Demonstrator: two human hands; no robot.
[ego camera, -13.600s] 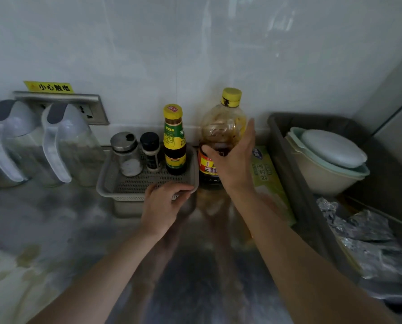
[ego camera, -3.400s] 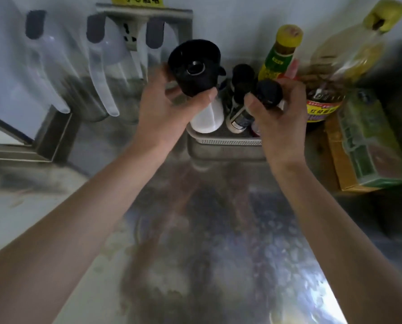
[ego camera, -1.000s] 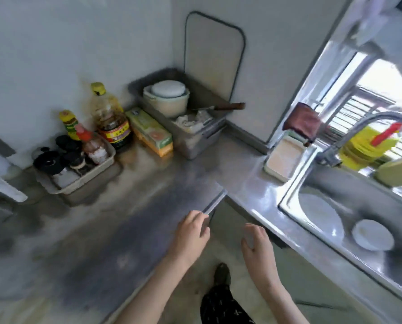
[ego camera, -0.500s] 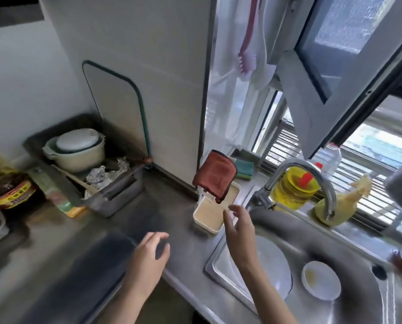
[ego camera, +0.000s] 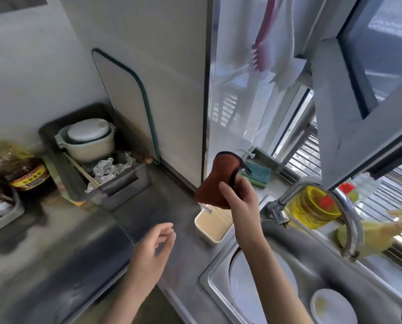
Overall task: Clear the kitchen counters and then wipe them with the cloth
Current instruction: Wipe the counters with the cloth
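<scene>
Head cam, vs 0.5 s ago: cloth (ego camera: 215, 181) lifted off beige tray (ego camera: 212, 230), now just above it, gripped at lower end by R hand (ego camera: 241, 202); long axis upright, leaning left. L hand (ego camera: 152, 249) loose, empty, left of tray, nearer to counter (ego camera: 54, 253) stretching left. Count: 1 cloth, 2 hands; right of tray, 1 plate (ego camera: 239, 293), 1 bowl (ego camera: 333, 309).

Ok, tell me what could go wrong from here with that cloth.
1. The right hand grips the red cloth right above the cream tray beside the sink. A careless swing might knock the tray onto the plate in it.
2. The oil bottle and grey bin stand on the counter. Wiping now could bump them or leave patches around them uncleaned.
3. The faucet is close to that forearm and could be struck.
</scene>
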